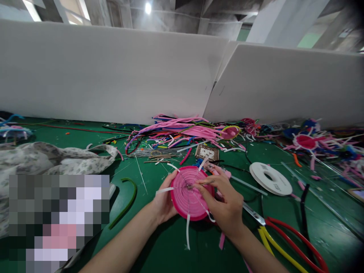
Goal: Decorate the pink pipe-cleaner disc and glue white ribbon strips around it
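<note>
A round, flat coil of pink pipe cleaner with a darker pink rim faces me above the green table. Several white strips stick out around its edge, and thin lines run outward from its centre. My left hand is closed around the coil's left side, fingers partly hidden behind it. With thumb and fingers, my right hand pinches a thin brownish stick, whose tip is at the coil's centre. Scissors with red and yellow handles lie right of my right forearm.
Pink pipe cleaners are heaped at the back, near a small patterned square. A white spool lies to the right. Printed cloth and a green pipe cleaner are left. White panels stand behind.
</note>
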